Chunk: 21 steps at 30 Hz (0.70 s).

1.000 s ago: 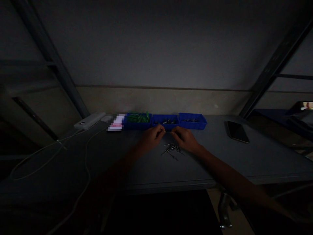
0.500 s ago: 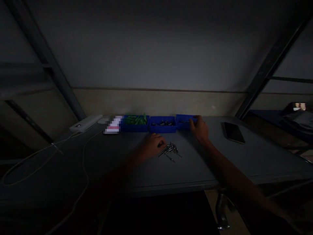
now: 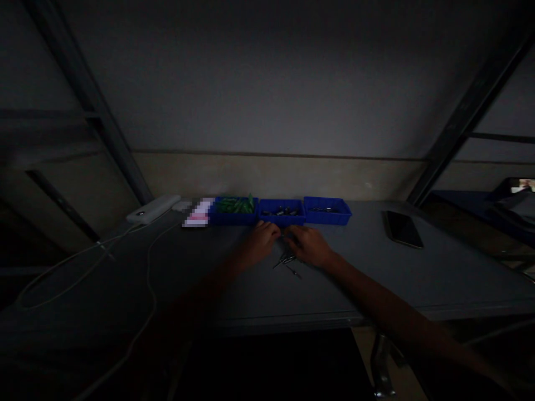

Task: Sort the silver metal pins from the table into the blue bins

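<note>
My left hand (image 3: 262, 242) and my right hand (image 3: 310, 245) meet just in front of the middle blue bin (image 3: 282, 219). The fingers of both are closed, fingertips close together, and what they pinch is too small and dark to name. Below my right hand, partly covered by it, lies a small pile of metal pins (image 3: 286, 259), with one pin (image 3: 294, 272) apart at its front. Metal parts sit in the middle bin. Thin metal pieces lie in the right blue bin (image 3: 328, 219). The left blue bin (image 3: 234, 220) holds green pieces (image 3: 236, 205).
A phone (image 3: 403, 229) lies on the grey table (image 3: 259, 295) at the right. On the left are a white power bank (image 3: 152, 209) and a white cable (image 3: 149, 278). Metal posts (image 3: 121, 159) stand at the table's sides, with a wall behind.
My right hand has left the right bin and moved left and nearer, to my left hand. My left hand has shifted slightly away from the pile. The view has moved a little.
</note>
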Tool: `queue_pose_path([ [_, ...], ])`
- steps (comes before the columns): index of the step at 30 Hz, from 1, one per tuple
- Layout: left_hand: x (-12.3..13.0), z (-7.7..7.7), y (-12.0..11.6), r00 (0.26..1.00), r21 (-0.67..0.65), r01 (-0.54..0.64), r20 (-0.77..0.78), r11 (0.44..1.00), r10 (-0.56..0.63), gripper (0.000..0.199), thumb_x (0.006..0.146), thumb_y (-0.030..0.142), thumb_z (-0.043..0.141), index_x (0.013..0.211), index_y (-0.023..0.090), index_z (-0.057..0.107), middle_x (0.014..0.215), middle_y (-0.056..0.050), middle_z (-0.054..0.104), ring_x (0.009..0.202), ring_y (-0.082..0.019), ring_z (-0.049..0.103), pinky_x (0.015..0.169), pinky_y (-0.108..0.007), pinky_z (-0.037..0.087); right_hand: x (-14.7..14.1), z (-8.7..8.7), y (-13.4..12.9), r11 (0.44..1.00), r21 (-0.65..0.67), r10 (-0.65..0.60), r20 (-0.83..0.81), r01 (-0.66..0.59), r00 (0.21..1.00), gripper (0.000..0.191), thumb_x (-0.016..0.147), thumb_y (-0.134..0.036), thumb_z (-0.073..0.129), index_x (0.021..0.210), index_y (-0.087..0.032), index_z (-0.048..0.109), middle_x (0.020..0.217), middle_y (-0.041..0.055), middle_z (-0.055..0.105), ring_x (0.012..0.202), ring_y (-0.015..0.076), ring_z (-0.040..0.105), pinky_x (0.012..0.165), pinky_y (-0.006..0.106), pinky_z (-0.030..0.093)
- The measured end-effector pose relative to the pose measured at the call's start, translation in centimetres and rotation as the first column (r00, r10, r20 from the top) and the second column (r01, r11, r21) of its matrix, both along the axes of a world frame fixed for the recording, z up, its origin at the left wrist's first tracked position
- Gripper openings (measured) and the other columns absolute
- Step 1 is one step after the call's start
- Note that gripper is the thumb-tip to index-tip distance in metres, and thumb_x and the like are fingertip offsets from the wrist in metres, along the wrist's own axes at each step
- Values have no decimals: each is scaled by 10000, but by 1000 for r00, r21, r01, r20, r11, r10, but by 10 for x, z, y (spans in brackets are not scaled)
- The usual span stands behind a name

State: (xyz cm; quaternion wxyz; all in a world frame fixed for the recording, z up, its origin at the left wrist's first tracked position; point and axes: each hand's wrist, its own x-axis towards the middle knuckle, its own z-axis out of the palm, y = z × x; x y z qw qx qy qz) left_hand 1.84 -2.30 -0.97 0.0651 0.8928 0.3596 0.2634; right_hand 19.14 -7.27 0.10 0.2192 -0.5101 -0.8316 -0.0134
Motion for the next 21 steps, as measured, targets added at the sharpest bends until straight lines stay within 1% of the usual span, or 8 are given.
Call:
queue_pose_path([
  [6,-1,6,-4,996,-21,32,78,999,-31,160,875,214,425,796,185,561,803,-14,593,815,-164,506,770,-299,411,0,1,1,1000,9,-8,-16,8,1000,181,904,-240,407,998,-182,551,957,77,663,811,154,612,685,241,396],
  [10,-2,7,-4,988,-20,15,152,1000,-11,78,834,227,497,826,186,563,788,-12,599,814,-167,522,744,-293,416,0,0,2,998,17,-67,-48,68,997,187,913,-262,395,980,-174,546,919,75,668,775,160,616,662,244,394],
  [12,-3,7,-4,985,-6,8,173,1000,-7,68,827,223,505,819,186,563,775,-14,599,800,-166,528,741,-295,416,0,0,3,997,21,-75,-66,76,995,195,918,-271,385,959,-171,547,896,75,668,761,159,615,656,243,395],
  [16,-4,9,-4,981,30,11,193,999,-17,111,843,226,474,797,178,563,774,-24,608,786,-166,529,758,-310,414,1,1,2,998,37,-51,-83,54,995,200,923,-277,376,954,-173,544,892,70,664,769,157,614,665,244,400],
  [21,-5,11,-5,982,32,18,189,999,-23,165,853,237,447,762,175,571,768,-30,616,785,-169,530,769,-314,414,0,1,1,998,45,-48,-72,51,996,197,911,-283,401,994,-176,543,914,76,663,771,161,614,670,253,405],
])
